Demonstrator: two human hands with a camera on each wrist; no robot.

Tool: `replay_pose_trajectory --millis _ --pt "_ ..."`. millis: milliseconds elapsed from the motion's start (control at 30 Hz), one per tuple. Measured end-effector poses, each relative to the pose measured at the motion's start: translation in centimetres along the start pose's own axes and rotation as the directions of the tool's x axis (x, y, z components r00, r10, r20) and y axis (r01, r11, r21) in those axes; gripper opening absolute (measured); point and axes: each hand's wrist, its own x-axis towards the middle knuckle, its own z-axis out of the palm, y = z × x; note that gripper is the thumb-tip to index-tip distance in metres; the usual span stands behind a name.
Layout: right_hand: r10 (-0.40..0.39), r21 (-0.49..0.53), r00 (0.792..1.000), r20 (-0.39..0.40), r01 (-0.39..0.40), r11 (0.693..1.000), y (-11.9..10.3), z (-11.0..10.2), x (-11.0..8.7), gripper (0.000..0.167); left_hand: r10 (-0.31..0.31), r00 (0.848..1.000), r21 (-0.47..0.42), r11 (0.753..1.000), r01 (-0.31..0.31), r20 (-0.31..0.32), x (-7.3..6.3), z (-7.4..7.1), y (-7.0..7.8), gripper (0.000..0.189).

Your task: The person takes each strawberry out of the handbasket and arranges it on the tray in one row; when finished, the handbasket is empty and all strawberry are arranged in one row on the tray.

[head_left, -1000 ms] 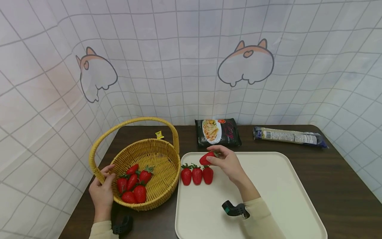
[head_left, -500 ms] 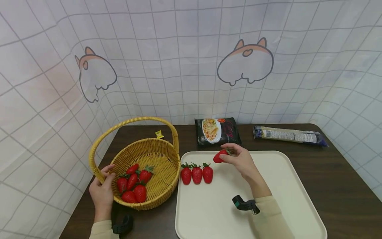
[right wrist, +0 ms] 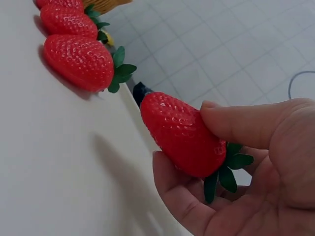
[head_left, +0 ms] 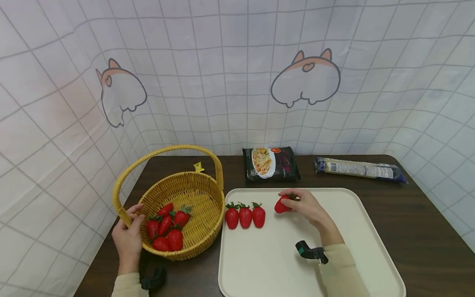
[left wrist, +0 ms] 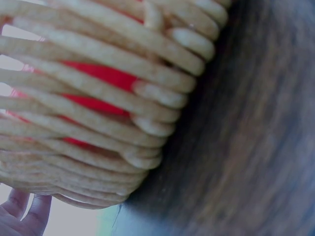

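Note:
My right hand pinches a strawberry between thumb and fingers, over the back part of the white tray; its green leaves point toward the palm. Left of it, three strawberries lie in a row on the tray, leaves toward the back edge. My left hand grips the left side of the yellow wicker basket, at the foot of its handle. Several more strawberries lie inside, toward the basket's left. In the left wrist view, red shows through the weave.
Behind the tray lies a black noodle packet, with a long plastic-wrapped package to its right. A small yellow packet sits behind the basket. A white gridded cloth hangs along the back and sides of the dark table.
My right hand has carried the strawberry rightward, away from the row, and then slightly toward the front of the tray. The left hand and basket have stayed in place.

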Motion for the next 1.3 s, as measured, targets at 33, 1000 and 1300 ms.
replay_pose_trajectory --millis 33,1000,1300 --pt "0.003 -0.006 1.000 0.000 -0.003 1.000 0.1 0.1 0.0 0.037 -0.001 1.000 -0.004 1.000 0.001 0.000 0.1 0.0 0.0 0.015" --pt "-0.024 -0.259 0.998 0.064 0.040 0.965 1.5 1.2 0.7 0.034 -0.020 1.000 0.006 1.000 0.020 -0.008 0.0 0.1 0.1 0.012" --pt "-0.040 -0.277 0.994 0.104 0.068 0.958 1.2 1.4 0.6 0.032 -0.026 1.000 -0.019 0.999 0.026 -0.011 0.1 0.1 0.1 0.013"
